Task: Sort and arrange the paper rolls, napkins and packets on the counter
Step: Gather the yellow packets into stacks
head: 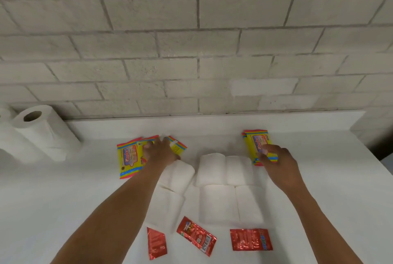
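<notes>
The yellow packets (129,158) lie in two groups on the bench (319,178), the left hand (161,150) pressing one pile with flat fingers, the right hand (276,160) pinching the other pile (256,142), probably to gather them.

At the far left of the frame, a second paper roll (4,114) is cut off by the edge, only a sliver showing. The left hand (159,150) covers part of the yellow packets (129,157) at centre left, so their count is unclear. The right hand (276,160) hides the lower corner of the right yellow packets (254,142). Print on the red sachets (196,235) along the bottom is too blurred to read.
</notes>
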{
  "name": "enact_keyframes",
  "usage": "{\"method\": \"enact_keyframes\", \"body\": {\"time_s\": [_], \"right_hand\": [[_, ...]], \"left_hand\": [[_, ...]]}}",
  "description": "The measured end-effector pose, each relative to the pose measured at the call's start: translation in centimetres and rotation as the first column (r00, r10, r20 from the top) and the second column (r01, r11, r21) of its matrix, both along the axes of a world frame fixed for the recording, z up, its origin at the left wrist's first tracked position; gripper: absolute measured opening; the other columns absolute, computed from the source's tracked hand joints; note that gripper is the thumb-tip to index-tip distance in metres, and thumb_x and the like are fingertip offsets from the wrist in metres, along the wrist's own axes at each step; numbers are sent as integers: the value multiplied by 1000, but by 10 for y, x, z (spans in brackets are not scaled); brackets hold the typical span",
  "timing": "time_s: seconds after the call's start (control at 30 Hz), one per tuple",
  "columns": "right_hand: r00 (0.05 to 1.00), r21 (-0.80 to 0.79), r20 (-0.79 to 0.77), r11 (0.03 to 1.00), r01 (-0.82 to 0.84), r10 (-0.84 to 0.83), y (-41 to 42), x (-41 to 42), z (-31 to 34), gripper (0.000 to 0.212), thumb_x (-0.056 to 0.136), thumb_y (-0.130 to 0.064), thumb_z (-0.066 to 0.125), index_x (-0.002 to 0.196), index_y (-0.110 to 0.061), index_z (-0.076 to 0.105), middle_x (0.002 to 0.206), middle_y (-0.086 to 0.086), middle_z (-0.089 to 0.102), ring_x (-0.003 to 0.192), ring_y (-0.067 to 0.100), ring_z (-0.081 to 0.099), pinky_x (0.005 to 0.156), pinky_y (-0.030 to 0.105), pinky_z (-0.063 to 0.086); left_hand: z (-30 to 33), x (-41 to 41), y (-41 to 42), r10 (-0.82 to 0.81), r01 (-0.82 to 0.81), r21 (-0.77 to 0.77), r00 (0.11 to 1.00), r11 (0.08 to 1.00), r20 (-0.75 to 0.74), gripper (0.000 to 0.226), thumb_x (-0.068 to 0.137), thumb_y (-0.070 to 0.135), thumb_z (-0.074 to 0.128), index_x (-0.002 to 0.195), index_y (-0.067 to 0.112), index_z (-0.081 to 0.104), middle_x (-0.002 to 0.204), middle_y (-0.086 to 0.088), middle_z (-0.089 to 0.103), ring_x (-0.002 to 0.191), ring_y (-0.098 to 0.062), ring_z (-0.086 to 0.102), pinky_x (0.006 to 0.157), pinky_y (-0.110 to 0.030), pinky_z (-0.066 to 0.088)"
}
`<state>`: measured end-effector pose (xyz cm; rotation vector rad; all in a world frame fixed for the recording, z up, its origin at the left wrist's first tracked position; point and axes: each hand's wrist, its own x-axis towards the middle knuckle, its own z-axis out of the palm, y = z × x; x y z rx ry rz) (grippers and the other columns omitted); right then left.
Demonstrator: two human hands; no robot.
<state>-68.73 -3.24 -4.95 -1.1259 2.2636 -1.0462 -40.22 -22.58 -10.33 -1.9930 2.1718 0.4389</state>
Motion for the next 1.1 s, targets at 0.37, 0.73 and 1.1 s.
{"method": "enact_keyframes", "body": {"time_s": [0.37,0.73,1.1], "right_hand": [[996,-106,68,993,-53,61,7,43,4,27,89,-25,70,115,-17,68,111,-2,56,100,16,57,85,24,40],[978,-124,123,980,-155,170,0,64,-8,31,92,-29,66,120,-16,67,116,-3,64,103,6,57,88,20,40],[900,-167,290,944,-286,324,4,70,-6,17,97,-24,58,106,-18,70,107,-4,70,97,6,63,84,13,47]], "left_hand": [[15,20,-1,-160,163,-263,987,951,32,39,86,41,54,119,21,62,114,-10,66,106,-33,63,81,-35,47],[47,55,19,51,-285,-241,737,928,-674,35,98,21,51,131,14,60,122,-14,68,112,-39,60,93,-41,44],[73,-1,108,166,-235,81,368,969,-915,19,101,22,54,117,23,64,103,2,74,87,-12,70,70,-24,52]]}}
